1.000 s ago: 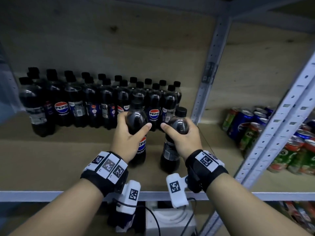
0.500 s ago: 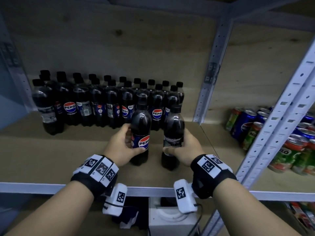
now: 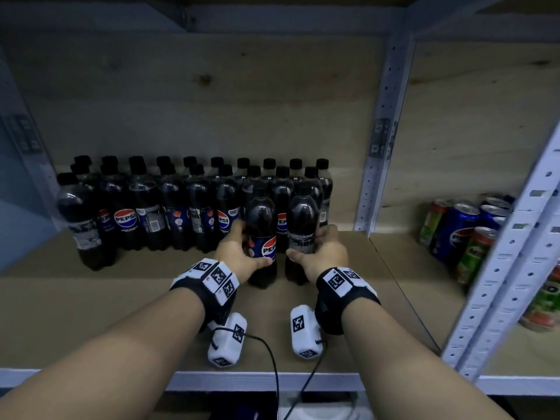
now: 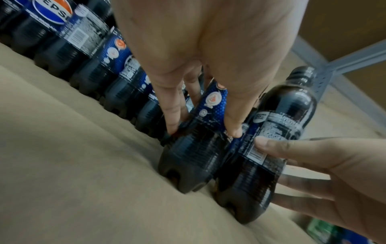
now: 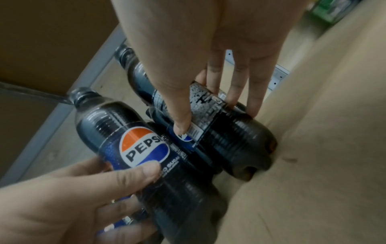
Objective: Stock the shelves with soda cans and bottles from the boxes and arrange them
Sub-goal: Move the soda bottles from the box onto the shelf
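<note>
Two black-capped Pepsi bottles stand upright side by side on the wooden shelf board (image 3: 100, 313), right in front of the back rows. My left hand (image 3: 247, 248) grips the left bottle (image 3: 262, 213) at its label, thumb in front and fingers behind. My right hand (image 3: 315, 247) grips the right bottle (image 3: 303, 213) the same way. In the left wrist view my left hand (image 4: 200, 122) wraps the left bottle (image 4: 194, 153), with the right bottle (image 4: 277, 132) close beside it. In the right wrist view my right hand (image 5: 217, 113) holds the right bottle (image 5: 229, 137) next to the left bottle (image 5: 129, 132).
Several Pepsi bottles (image 3: 169, 207) fill the back left of the shelf in rows. A perforated metal post (image 3: 378, 147) divides this bay from one holding soda cans (image 3: 460, 231). The shelf's metal front rail (image 3: 242, 381) runs under my wrists.
Both hands have pushed the two bottles deeper, up to the rows. My grips have slid from the bottles' shoulders down to the labels.
</note>
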